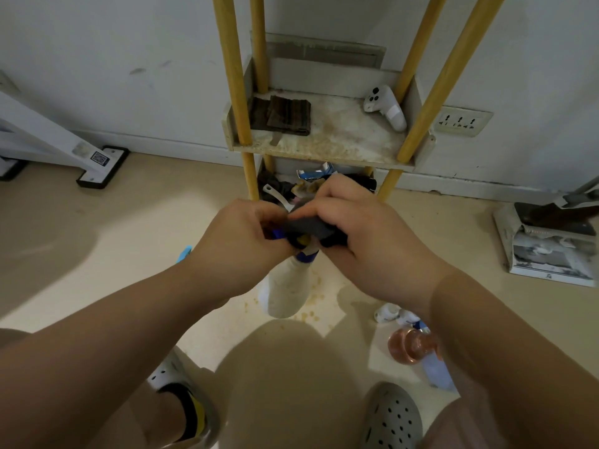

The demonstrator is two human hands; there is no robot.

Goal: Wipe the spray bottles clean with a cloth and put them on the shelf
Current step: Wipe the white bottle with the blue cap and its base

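White plastic spray bottle (285, 286) is gripped at its head by the curled left hand (240, 241), a dark grey cloth (308, 226) being pinched onto it by the right hand (363, 234).

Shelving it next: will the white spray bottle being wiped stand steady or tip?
The white spray bottle widens toward its base, so it probably stands steadily. Its opaque plastic hides the fill; empty, it would be light and easily knocked. The trigger head under the cloth adds top weight.
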